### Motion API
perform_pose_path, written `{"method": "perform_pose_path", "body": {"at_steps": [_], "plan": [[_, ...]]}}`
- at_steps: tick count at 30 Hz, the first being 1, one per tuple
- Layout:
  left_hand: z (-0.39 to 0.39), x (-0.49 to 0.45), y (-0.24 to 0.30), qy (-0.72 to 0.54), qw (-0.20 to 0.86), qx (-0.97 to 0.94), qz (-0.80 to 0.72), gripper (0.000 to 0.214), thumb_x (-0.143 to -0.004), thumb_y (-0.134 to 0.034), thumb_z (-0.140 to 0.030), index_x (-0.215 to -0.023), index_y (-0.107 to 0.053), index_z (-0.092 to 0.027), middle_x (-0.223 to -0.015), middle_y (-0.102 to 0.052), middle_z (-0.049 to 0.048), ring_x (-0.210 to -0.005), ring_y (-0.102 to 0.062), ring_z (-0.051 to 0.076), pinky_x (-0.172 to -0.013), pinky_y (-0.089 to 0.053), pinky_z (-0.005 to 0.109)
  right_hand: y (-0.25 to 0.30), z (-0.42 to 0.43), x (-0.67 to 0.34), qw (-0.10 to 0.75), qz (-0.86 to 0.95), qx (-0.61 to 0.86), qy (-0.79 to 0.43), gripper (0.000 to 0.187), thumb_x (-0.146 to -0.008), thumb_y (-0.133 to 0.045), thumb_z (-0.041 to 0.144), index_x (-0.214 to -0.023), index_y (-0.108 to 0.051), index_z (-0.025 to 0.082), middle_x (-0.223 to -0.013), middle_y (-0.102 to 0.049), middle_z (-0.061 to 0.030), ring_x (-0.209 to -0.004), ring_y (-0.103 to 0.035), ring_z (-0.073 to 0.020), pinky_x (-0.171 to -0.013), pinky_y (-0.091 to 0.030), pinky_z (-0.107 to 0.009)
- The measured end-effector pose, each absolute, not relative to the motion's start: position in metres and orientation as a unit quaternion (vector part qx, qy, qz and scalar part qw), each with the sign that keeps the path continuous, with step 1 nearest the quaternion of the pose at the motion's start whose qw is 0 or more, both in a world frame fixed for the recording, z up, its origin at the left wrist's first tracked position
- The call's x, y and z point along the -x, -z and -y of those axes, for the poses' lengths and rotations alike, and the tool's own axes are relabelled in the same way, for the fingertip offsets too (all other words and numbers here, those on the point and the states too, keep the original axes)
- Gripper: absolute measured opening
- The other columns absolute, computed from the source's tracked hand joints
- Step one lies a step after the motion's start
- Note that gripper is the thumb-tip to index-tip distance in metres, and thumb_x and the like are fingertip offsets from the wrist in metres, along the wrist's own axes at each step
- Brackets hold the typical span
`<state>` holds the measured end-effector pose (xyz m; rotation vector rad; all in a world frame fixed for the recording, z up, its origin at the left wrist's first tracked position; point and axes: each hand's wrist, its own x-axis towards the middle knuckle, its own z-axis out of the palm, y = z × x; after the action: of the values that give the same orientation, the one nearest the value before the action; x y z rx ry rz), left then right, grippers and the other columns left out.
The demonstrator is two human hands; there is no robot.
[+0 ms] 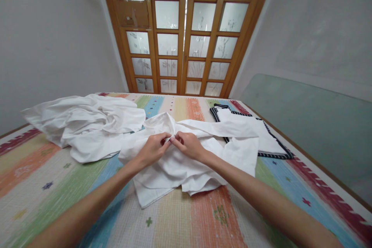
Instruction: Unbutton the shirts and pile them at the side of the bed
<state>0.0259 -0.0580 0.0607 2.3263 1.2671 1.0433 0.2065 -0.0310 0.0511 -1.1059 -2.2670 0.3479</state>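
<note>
A white shirt [186, 170] lies spread and wrinkled on the striped cloth in front of me, its collar standing up at the far side. Both my left hand [155, 145] and my right hand [187, 144] pinch the fabric just below the collar, their fingertips almost touching. Whether a button sits between the fingers is hidden. One sleeve stretches off to the right, and the hem lies nearest me.
To the left is a crumpled heap of white cloth [95, 124]. Folded white fabric with black striped edging [270, 135] lies at the right. The colourful striped bedcover [162, 224] runs beneath everything. A pale glass panel [305, 112] borders the right side; wooden doors [186, 42] stand beyond.
</note>
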Motion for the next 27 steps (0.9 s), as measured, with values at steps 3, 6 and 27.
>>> {"method": "perform_pose_path", "body": {"at_steps": [3, 6, 27], "plan": [[0.058, -0.031, -0.05, -0.367, 0.118, -0.811, -0.44, 0.02, -0.086, -0.053, -0.025, -0.095, -0.068, -0.016, -0.078, -0.071, 0.0033, -0.063, -0.06, 0.014, -0.064, -0.045, 0.025, -0.048, 0.035, -0.207, 0.252, 0.846, 0.458, -0.103, 0.022, -0.092, -0.053, 0.027, -0.075, -0.061, 0.016, -0.069, -0.064, -0.0029, -0.063, -0.053, -0.0146, -0.06, -0.027, -0.026], [0.056, -0.035, -0.044, -0.356, 0.08, -0.815, -0.45, 0.018, -0.086, -0.053, -0.021, -0.095, -0.068, -0.015, -0.077, -0.07, 0.0042, -0.063, -0.06, 0.014, -0.064, -0.046, 0.026, -0.046, 0.033, -0.206, 0.247, 0.836, 0.477, -0.113, 0.022, -0.089, -0.051, 0.02, -0.071, -0.062, 0.016, -0.067, -0.064, -0.0029, -0.062, -0.052, -0.0144, -0.059, -0.025, -0.026], [0.011, -0.045, -0.02, -0.343, 0.099, -0.8, -0.481, 0.019, -0.088, -0.048, -0.025, -0.084, -0.064, -0.018, -0.075, -0.066, 0.0054, -0.07, -0.058, 0.018, -0.072, -0.046, 0.031, -0.014, -0.021, -0.213, 0.343, 0.711, 0.407, -0.459, 0.032, -0.083, -0.04, 0.02, -0.052, -0.047, 0.019, -0.039, -0.041, 0.0054, -0.039, -0.034, -0.0103, -0.046, -0.029, -0.022]]}}
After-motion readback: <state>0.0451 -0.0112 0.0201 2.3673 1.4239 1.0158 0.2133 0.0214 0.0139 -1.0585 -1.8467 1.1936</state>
